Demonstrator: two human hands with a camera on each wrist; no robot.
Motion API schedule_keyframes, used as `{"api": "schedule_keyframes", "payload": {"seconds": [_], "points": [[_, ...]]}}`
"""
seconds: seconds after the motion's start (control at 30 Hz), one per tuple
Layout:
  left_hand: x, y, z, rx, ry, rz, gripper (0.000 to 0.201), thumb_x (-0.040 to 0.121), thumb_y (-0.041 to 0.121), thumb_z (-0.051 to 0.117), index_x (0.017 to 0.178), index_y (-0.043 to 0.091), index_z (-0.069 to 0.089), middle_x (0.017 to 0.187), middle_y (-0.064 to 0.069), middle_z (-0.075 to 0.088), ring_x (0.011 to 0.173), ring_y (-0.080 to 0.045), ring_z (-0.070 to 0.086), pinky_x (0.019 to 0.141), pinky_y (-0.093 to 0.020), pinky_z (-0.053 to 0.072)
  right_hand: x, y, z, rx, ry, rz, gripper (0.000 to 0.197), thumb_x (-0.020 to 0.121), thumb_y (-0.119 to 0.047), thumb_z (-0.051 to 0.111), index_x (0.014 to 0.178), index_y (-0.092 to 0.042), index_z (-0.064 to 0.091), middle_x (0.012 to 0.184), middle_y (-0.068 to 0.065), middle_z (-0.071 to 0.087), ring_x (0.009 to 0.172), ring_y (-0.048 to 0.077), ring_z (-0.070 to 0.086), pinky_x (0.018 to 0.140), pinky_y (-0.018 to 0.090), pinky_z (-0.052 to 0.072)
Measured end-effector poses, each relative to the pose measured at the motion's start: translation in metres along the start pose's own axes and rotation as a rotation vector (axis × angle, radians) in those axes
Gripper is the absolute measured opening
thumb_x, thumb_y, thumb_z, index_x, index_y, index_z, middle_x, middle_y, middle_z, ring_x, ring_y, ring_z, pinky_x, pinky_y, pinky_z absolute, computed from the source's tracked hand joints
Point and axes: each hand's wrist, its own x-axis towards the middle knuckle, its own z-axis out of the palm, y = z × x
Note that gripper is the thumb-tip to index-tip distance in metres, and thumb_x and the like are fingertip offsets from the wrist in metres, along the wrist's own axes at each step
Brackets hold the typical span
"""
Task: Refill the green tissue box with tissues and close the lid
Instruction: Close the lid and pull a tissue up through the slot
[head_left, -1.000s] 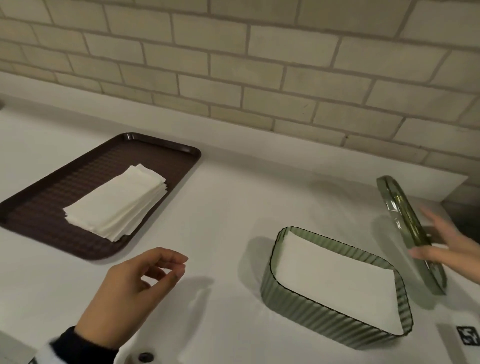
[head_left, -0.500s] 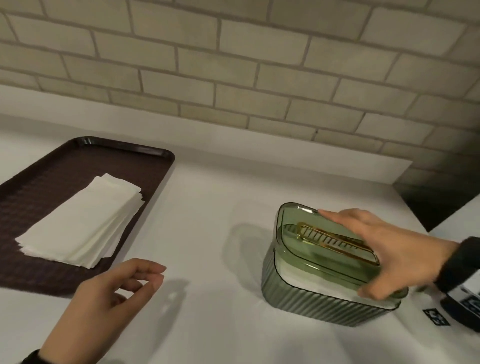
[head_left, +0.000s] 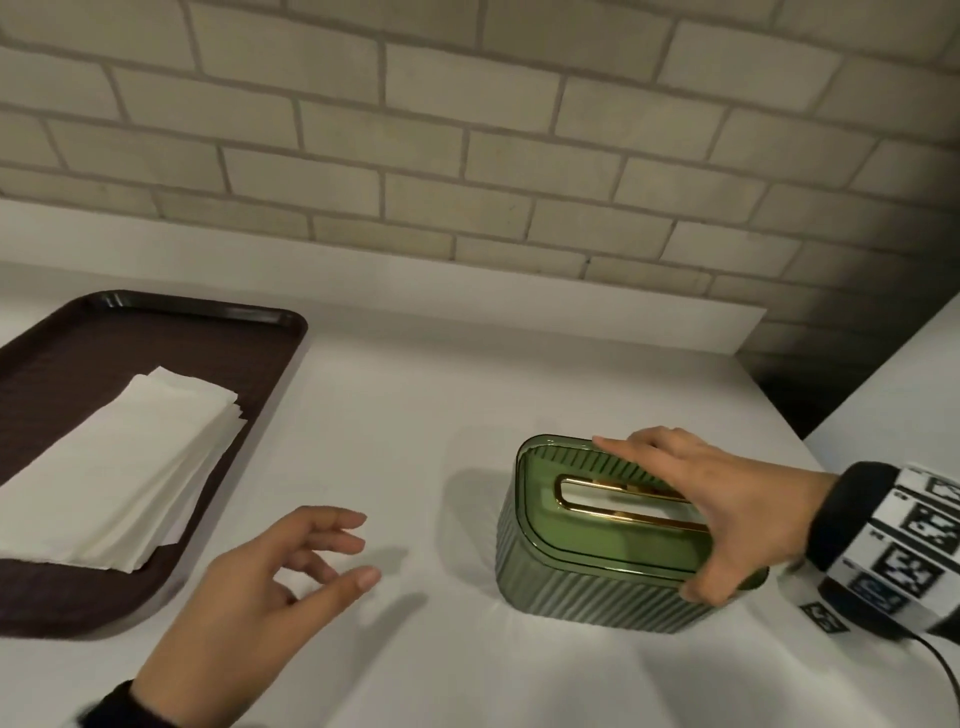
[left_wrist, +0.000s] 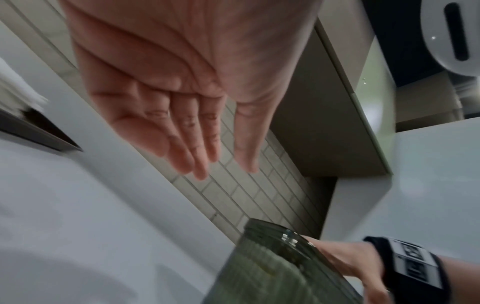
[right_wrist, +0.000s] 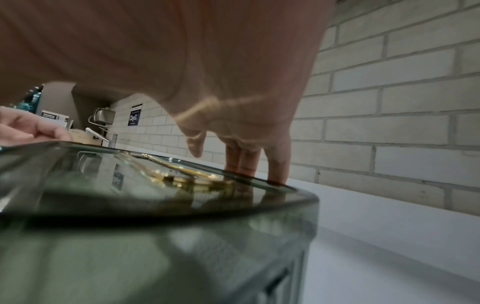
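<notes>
My right hand (head_left: 727, 512) spans the lid (head_left: 582, 525) of the green tissue box (head_left: 587, 587) directly beneath it, fingers on the far rim and thumb hooked over the near edge, across its long axis, while my left hand (head_left: 270, 587) hovers loose and empty well to the side.

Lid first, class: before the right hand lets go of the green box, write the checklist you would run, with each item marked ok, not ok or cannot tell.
1. Lid lies flat on the box: ok.
2. Lid clicked shut all round: cannot tell.
3. Tissue shows in the gold slot: ok.
4. Right hand spans the lid, fingers at the far edge: ok.
5. Left hand holds nothing, off the box: ok.
6. Spare tissues lie on the tray: ok.
</notes>
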Motion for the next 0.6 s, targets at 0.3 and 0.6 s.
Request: {"api": "schedule_keyframes", "payload": {"seconds": [0.3, 0.6], "points": [[0.036, 0.058, 0.067, 0.275, -0.356, 0.281, 0.110, 0.041, 0.076, 0.071, 0.132, 0.059, 0.010, 0.135, 0.044, 0.013, 0.129, 0.018, 0.014, 0.107, -0.010, 0.023, -0.002, 0.012, 0.015, 0.012, 0.058, -0.053, 0.129, 0.055, -0.053, 0.079, 0.141, -0.049, -0.017, 0.140, -0.021, 0.011, 0.129, 0.009, 0.019, 0.114, 0.033, 0.025], [0.070, 0.093, 0.127, 0.684, -0.514, 0.232, 0.133, 0.054, 0.071, 0.071, 0.147, 0.031, -0.014, 0.156, 0.013, -0.014, 0.143, -0.008, -0.014, 0.120, -0.036, 0.003, -0.022, 0.042, 0.055, 0.476, 0.224, -0.029, 0.142, 0.040, -0.062, 0.086, 0.138, -0.058, -0.017, 0.148, -0.031, -0.015, 0.143, 0.000, -0.007, 0.121, 0.037, 0.011]]}}
